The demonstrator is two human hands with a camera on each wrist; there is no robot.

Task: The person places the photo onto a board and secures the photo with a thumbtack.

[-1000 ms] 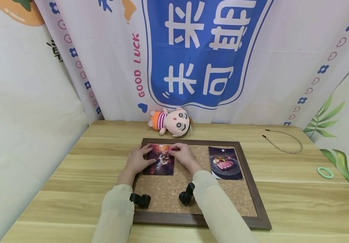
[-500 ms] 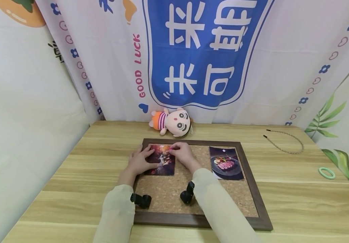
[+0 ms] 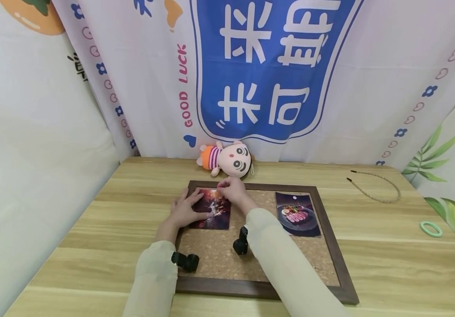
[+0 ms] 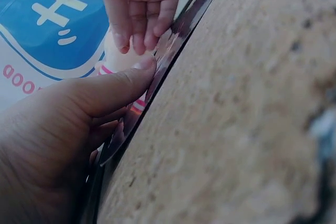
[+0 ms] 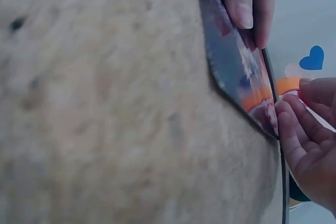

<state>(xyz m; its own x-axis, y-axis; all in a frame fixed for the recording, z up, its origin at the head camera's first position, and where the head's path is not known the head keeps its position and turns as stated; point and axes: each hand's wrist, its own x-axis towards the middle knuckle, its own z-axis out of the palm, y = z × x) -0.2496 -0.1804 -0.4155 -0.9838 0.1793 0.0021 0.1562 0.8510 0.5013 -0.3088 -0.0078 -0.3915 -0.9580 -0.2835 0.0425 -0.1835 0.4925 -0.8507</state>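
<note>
On the left part of the cork board [image 3: 215,257] lies a dark photo print [image 3: 218,220] with orange and red tones. My left hand [image 3: 183,212] rests spread over its left side, thumb [image 4: 123,85] lying on the print and fingertips near its upper left. At the print's upper right corner my right hand [image 3: 233,193] pinches a small pink pushpin [image 3: 219,186] between thumb and fingers; most of the pin is hidden. The right wrist view shows the right fingers [image 5: 302,135] beside the print's edge, near the board's rim.
A second photo of a plated meal [image 3: 299,220] is fixed at the board's right by a pale pin [image 3: 294,197]. Behind the board lies a plush doll [image 3: 231,160]. A thin headband [image 3: 382,200] and a green ring [image 3: 431,229] lie on the table to the right.
My right hand has moved slightly up and away toward the board's top edge, with the pink pushpin. The left thumb has slid a little further right over the print.
</note>
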